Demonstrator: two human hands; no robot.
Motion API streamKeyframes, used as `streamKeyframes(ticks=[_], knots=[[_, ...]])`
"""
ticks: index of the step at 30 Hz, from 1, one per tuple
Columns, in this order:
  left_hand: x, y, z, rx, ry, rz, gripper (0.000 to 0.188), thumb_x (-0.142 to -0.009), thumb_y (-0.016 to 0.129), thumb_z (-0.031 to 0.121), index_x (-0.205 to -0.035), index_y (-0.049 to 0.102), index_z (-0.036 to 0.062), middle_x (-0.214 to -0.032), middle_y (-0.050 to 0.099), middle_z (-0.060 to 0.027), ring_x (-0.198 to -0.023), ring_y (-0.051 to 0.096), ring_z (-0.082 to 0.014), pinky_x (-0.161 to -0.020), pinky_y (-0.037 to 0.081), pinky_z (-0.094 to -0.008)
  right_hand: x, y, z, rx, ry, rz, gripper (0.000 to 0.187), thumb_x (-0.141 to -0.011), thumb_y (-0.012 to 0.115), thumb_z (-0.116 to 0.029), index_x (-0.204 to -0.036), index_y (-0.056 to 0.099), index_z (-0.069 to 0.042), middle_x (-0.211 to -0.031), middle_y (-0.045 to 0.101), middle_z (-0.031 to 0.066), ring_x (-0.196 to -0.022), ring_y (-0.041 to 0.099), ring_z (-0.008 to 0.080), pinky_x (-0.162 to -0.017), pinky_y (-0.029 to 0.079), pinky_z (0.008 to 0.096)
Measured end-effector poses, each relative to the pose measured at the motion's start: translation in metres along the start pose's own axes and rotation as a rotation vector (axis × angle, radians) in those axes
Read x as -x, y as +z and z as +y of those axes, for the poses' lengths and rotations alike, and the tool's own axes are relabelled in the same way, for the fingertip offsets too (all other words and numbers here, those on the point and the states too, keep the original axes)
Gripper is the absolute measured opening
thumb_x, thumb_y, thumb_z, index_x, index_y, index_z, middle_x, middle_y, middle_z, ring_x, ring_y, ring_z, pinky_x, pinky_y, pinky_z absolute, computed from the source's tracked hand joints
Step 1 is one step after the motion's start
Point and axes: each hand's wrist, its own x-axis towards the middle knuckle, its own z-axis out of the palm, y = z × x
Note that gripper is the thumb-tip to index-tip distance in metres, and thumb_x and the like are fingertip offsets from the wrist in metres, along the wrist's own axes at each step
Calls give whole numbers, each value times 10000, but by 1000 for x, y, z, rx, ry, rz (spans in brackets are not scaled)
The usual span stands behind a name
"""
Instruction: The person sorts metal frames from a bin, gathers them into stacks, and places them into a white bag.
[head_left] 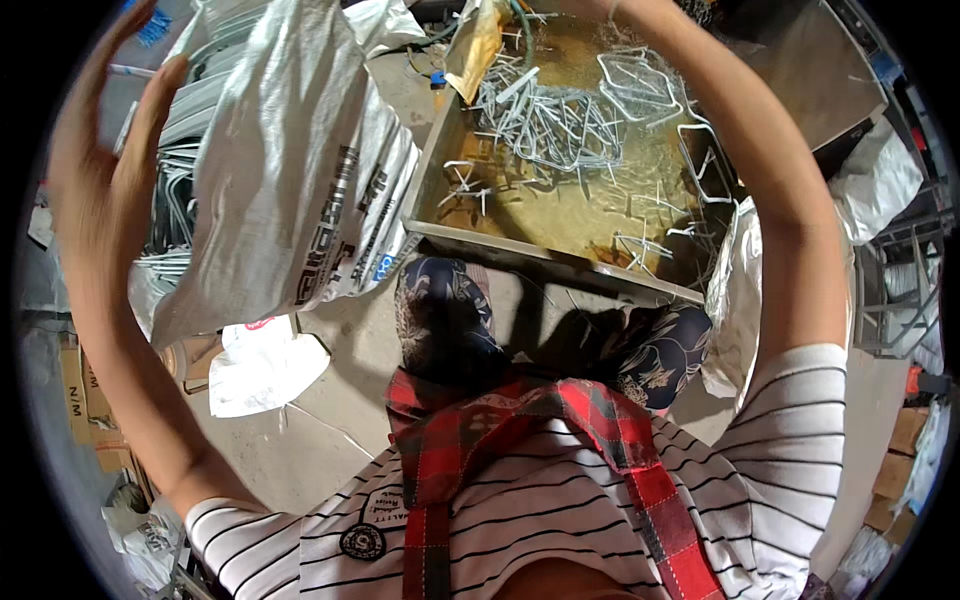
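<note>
My left hand [105, 165] is raised at the far left, fingers and thumb apart, slightly blurred, with nothing seen in its grasp. It is beside a white woven sack [270, 150] that stands full of grey bent metal rods [178, 195], stacked and showing at its open side. My right arm reaches over a shallow metal tank [540, 245] of yellowish water; the right hand [580, 6] is mostly cut off by the top edge, its fingers hidden. A tangled heap of pale bent wire pieces [560, 125] lies in the tank, with a wire-framed mesh piece [638, 88] next to it.
A metal panel [810, 70] stands at the upper right. A crumpled white sack [735, 290] hangs by the tank's right side. White plastic [265, 370] lies on the floor at left. Cardboard boxes [85, 395] are at the left rim, and a metal rack [900, 290] is at right.
</note>
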Motion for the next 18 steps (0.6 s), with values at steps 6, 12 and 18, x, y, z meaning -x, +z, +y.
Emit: streamKeyframes(ticks=[6,12,18], knots=[[30,79,145,904,-300,105,62,-664,668,36,-690,616,54,-713,603,-38,-752,547,-160,-860,338,-366,96,170,88,-132,390,-93,136,-708,560,-180,-785,633,-93,-781,607,164,-729,581,344,-657,480,390],[44,227,220,1637,-1007,-119,304,-854,528,267,-697,525,7,-618,470,11,-602,405,-56,-568,344,-192,144,251,54,-250,732,-325,174,-731,558,-245,-841,651,-148,-835,604,169,-789,583,338,-725,473,397],[63,317,260,1731,-1357,-499,277,-838,514,245,-936,560,-10,-835,588,-48,-770,513,-104,-748,385,-227,146,328,77,-326,1024,-466,375,-700,595,-360,-932,617,-66,-1010,575,178,-953,545,334,-810,439,396]])
